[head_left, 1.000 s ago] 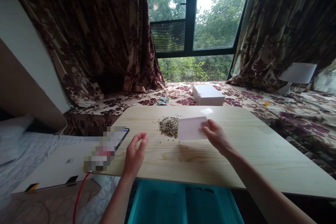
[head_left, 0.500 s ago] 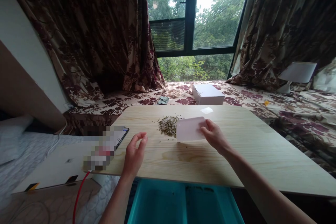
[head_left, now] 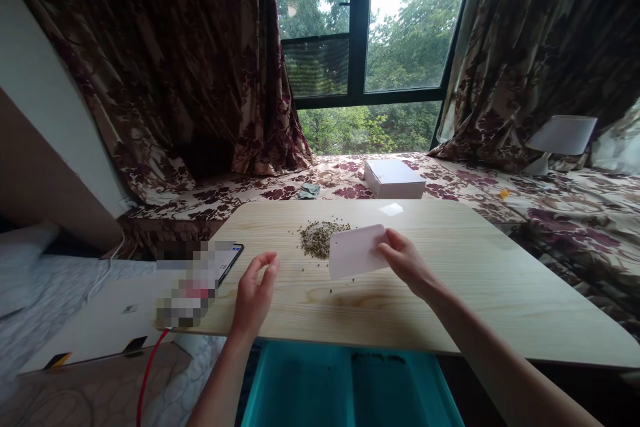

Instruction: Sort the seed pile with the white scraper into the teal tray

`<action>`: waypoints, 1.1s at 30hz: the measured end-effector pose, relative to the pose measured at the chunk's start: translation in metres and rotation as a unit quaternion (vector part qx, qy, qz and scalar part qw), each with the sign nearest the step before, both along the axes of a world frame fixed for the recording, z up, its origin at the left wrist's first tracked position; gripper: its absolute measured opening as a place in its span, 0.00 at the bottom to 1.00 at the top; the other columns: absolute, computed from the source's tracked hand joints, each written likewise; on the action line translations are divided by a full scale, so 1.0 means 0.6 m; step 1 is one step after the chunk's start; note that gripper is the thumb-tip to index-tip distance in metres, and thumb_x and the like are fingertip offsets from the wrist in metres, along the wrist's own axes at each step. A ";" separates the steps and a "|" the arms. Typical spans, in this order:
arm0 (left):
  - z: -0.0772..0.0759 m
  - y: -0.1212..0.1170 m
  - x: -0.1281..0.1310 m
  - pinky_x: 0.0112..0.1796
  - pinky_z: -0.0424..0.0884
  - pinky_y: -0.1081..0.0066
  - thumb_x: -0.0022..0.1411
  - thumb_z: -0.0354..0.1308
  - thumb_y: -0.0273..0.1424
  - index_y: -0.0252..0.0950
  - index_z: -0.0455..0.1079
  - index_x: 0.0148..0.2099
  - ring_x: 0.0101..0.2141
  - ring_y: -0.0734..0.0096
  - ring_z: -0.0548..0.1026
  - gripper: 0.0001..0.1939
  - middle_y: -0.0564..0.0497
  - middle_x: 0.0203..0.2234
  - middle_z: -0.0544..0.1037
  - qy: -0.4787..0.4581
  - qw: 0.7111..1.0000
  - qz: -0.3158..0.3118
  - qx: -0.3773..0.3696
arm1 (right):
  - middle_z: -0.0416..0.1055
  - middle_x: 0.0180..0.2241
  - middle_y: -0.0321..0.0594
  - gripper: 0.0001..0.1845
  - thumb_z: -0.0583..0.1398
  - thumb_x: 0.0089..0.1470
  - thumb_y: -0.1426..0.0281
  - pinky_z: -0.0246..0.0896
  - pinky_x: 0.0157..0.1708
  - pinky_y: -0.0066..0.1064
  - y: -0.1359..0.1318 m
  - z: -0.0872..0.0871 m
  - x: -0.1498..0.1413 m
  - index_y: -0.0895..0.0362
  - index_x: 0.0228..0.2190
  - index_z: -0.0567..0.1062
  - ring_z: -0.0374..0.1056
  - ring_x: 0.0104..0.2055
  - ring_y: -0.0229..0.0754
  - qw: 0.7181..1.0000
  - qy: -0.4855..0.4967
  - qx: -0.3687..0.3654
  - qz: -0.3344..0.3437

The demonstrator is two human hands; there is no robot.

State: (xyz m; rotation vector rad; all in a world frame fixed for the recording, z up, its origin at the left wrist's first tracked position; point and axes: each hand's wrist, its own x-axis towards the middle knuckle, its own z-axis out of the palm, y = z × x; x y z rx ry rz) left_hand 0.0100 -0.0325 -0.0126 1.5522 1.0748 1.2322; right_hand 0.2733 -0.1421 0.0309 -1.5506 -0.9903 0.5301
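Observation:
My right hand (head_left: 403,257) pinches the right end of a thin white rectangular card (head_left: 356,253) with rounded corners. It is held tilted just over the table, its left edge covering part of a pile of small dark grains (head_left: 316,240). A few stray grains lie in front of the pile. My left hand (head_left: 257,283) rests near the table's front left, loosely curled, with a gap between thumb and fingers and nothing visible in it. It touches neither the pile nor the card.
Left on the pale wooden table (head_left: 400,313) lies a partly blurred-out phone (head_left: 231,265) beside a red cable (head_left: 150,367). A teal divided tray (head_left: 300,387) sits below the front edge. Behind, a white box (head_left: 395,179) and a lamp (head_left: 565,137) stand on the floral-covered sill.
My right hand has moved the card slightly left and toward me, tilting its left end lower. One more stray grain shows in front of it. My left hand has stayed nearly still.

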 end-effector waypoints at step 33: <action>0.000 0.000 0.002 0.53 0.62 0.60 0.56 0.56 0.47 0.36 0.71 0.44 0.48 0.58 0.72 0.21 0.46 0.41 0.76 -0.001 1.000 -0.002 0.006 | 0.72 0.27 0.37 0.12 0.60 0.50 0.60 0.62 0.28 0.28 -0.132 -0.023 -0.114 0.55 0.33 0.68 0.68 0.30 0.39 0.997 0.065 0.010 0.048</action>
